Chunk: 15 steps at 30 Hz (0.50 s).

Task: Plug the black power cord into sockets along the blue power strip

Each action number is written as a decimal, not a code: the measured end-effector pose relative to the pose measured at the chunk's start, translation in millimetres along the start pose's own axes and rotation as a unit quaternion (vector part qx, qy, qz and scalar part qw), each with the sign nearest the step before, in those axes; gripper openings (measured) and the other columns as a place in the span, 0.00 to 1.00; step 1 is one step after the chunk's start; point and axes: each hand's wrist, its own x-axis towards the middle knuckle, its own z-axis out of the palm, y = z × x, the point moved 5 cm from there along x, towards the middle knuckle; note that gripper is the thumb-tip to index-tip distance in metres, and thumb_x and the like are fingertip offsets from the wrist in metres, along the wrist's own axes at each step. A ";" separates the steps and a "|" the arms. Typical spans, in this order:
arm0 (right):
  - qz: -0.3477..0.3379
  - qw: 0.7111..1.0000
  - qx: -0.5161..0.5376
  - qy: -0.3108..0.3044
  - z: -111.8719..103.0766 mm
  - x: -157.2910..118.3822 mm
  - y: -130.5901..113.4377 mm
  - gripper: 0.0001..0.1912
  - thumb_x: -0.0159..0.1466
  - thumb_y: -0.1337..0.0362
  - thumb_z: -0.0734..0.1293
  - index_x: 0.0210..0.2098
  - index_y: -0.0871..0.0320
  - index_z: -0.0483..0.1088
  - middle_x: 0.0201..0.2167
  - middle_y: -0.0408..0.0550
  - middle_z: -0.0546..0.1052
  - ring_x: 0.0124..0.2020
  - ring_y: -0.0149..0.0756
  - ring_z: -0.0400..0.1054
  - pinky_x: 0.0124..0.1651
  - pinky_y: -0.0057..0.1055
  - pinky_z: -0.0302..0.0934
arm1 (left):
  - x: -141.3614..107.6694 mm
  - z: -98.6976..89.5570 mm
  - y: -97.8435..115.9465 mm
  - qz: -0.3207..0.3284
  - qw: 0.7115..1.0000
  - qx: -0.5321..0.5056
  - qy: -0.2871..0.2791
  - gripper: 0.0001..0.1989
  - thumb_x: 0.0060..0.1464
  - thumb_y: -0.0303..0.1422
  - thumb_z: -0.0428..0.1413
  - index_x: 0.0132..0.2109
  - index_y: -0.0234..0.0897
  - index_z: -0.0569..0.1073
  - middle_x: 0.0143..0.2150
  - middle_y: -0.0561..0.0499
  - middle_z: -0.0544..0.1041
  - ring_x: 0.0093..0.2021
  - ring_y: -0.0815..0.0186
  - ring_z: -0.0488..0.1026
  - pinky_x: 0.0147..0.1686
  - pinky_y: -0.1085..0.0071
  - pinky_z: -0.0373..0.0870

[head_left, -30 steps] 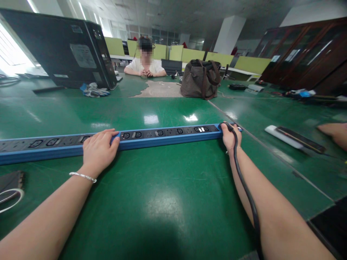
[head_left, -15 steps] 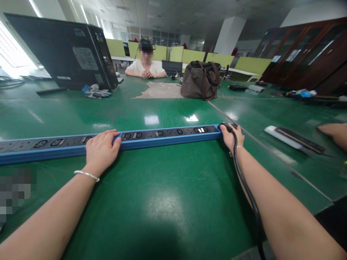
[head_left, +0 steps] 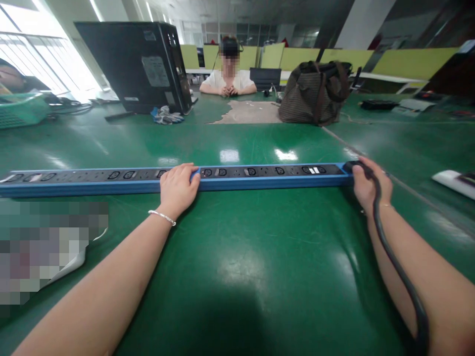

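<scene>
And the strip (head_left: 260, 183) is held at two places now, laid across the green table (head_left: 241, 237) with its socket face turned up and its left end carried right out to the edge of view. Near mid-length, it is spanned from above by the left hand (head_left: 179, 188): the fingers are laid over the top, bent a little, with the thumb spread toward the near side, so a light, half-curled hold is judged. At the right end, the corner is gripped by the right hand (head_left: 373, 187), the thumb pressed near the black cord (head_left: 399, 269) where it is brought out; the fingertips beyond are hidden, so how tightly they are closed cannot be told. The cord is draped back along the right forearm toward the near edge.

A steadying or positioning step is judged to be in hand, with the strip kept flat and almost square to the body. For any move from here, even pressure would be called for from both hands, and the cord would need to be given slack so that the end is not tugged.

Further back, gloves (head_left: 166, 115) are dropped beside a black case (head_left: 122, 69), and a bag (head_left: 311, 94) is parked well apart from the strip. Across the table, a co-worker (head_left: 227, 81) is seated, hands brought together.
</scene>
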 end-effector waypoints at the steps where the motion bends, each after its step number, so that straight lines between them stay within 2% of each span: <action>1: 0.006 1.000 -0.003 0.002 -0.9 -0.7 -1.9 0.20 0.61 0.63 0.62 0.52 0.56 0.71 0.51 0.53 0.75 0.52 0.41 0.68 0.55 0.33 0.59 | 0.0 0.0 -0.1 0.001 1.000 -0.001 0.002 0.18 0.60 0.40 0.43 0.51 0.40 0.71 0.56 0.47 0.73 0.57 0.57 0.66 0.56 0.57 0.57; 4: 0.019 1.000 -0.010 0.012 -3.9 -2.2 -7.8 0.19 0.60 0.63 0.63 0.49 0.55 0.74 0.48 0.52 0.76 0.49 0.40 0.70 0.54 0.33 0.60 | -0.1 -0.5 0.3 0.002 1.000 -0.002 0.003 0.18 0.60 0.40 0.43 0.50 0.41 0.71 0.56 0.48 0.72 0.57 0.57 0.66 0.56 0.57 0.57; 8: 0.027 1.000 -0.011 -0.001 -3.9 -1.2 -10.4 0.20 0.61 0.61 0.62 0.51 0.55 0.72 0.50 0.52 0.76 0.49 0.39 0.69 0.53 0.32 0.59 | 0.1 -1.2 1.0 -0.003 1.000 0.002 -0.003 0.19 0.61 0.40 0.42 0.51 0.41 0.71 0.57 0.48 0.72 0.57 0.56 0.66 0.56 0.56 0.57; 12: 0.057 0.994 -0.084 -0.049 -1.5 2.1 -6.4 0.21 0.63 0.57 0.58 0.48 0.60 0.74 0.47 0.58 0.76 0.50 0.47 0.67 0.50 0.37 0.58 | 0.9 -0.6 1.0 -0.003 1.000 0.006 -0.010 0.19 0.60 0.40 0.42 0.51 0.41 0.71 0.57 0.48 0.72 0.58 0.56 0.66 0.57 0.57 0.56; 15: 0.060 0.991 -0.103 -0.055 -2.5 3.7 -5.2 0.22 0.63 0.54 0.57 0.45 0.59 0.76 0.44 0.59 0.78 0.48 0.49 0.67 0.48 0.38 0.57 | 1.4 0.0 0.2 -0.008 1.000 0.010 -0.015 0.19 0.60 0.40 0.42 0.51 0.40 0.71 0.57 0.47 0.72 0.58 0.56 0.66 0.56 0.57 0.57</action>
